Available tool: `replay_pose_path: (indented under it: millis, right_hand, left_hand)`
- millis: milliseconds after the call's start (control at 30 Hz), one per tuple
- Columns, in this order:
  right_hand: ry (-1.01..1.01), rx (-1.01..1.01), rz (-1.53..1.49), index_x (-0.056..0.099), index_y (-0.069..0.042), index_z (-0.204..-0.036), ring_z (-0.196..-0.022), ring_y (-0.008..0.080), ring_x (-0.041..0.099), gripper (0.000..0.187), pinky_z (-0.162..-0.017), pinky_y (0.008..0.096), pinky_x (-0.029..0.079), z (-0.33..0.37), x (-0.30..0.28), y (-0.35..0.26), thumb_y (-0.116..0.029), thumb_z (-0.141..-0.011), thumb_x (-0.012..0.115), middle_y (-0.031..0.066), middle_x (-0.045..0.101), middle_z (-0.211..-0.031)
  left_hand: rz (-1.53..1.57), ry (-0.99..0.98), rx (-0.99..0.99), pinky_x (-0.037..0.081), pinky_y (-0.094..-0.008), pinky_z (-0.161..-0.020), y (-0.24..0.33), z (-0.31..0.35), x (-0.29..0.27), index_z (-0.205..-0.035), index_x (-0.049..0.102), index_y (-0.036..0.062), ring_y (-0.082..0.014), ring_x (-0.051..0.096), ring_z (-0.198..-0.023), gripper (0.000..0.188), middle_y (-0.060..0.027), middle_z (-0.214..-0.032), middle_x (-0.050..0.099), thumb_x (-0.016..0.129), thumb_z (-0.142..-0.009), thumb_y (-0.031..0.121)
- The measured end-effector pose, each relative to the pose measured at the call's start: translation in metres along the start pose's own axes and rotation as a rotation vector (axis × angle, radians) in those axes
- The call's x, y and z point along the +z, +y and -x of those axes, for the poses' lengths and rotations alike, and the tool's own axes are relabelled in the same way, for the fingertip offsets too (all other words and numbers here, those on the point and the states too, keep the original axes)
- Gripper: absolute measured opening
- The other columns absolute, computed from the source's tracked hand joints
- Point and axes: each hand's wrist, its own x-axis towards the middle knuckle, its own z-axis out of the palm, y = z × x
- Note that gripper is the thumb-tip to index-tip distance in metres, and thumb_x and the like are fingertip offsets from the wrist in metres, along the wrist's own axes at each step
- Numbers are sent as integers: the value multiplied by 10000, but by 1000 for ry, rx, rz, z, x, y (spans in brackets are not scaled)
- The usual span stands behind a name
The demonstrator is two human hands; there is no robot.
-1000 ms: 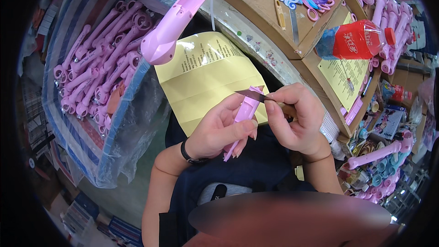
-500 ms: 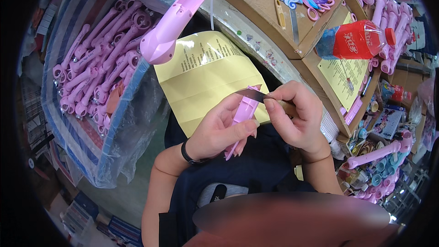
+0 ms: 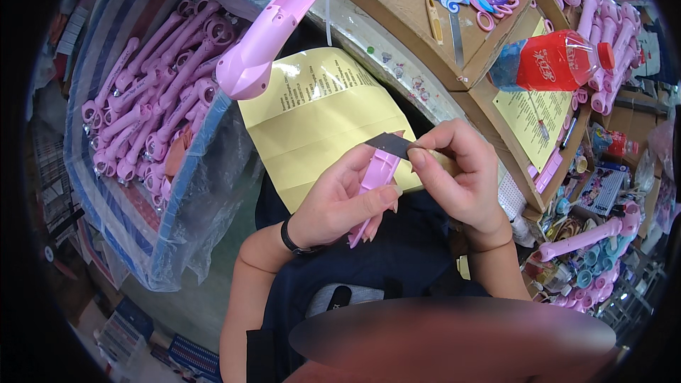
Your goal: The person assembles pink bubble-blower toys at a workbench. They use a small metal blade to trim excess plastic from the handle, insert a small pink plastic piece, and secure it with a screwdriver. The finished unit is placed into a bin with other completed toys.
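In front of my body, my left hand (image 3: pixel 344 198) is closed round a narrow, trough-shaped pink plastic piece (image 3: pixel 381 168) that tilts up and to the right. My right hand (image 3: pixel 457 174) pinches a knife with a dark, flat blade (image 3: pixel 387 145). The blade lies across the upper end of the pink piece and seems to touch it. A tan part, perhaps the handle, shows beneath my right fingers; the rest is hidden in the palm. Behind both hands spreads a creased yellow printed sheet (image 3: pixel 305 131).
At left stands a striped, plastic-lined bin (image 3: pixel 167 234) of pink wand-like parts (image 3: pixel 167 92). A larger pink shell (image 3: pixel 266 35) juts over the sheet. Cardboard trays (image 3: pixel 397 18) at upper right hold pink rings and scissors (image 3: pixel 464 0). A red-labelled bottle (image 3: pixel 550 62) lies there.
The knife blade has turned, so more of its flat dark face shows over the end of the pink piece. My right hand has shifted slightly; my left hand stays in place.
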Motion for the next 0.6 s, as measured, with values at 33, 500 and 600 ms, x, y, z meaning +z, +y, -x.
replay_pose_path:
  millis: [33,500,600]
  right_hand:
    - [-2,13,-10,580,-1,-845,-706,63,526,92,-631,191,407,0,0,0,-62,-826,647,25,587,-790]
    - [-19,35,-287,586,5,-921,-813,91,598,77,-709,220,469,0,-1,4,-47,-870,610,64,643,-893]
    - [15,-140,-45,591,0,-921,-757,108,625,106,-677,232,490,1,2,6,-36,-834,641,99,672,-877]
  left_hand:
    - [-2,2,7,424,-188,-458,0,0,0,-1434,220,42,-98,531,-495,686,-96,-822,571,600,-894,229]
    - [18,-3,11,414,-188,-429,0,0,0,-1418,237,20,-97,523,-479,670,-96,-813,567,603,-887,202]
    - [5,-5,10,413,-188,-428,2,0,2,-1420,239,28,-100,526,-474,663,-93,-814,569,593,-890,209]
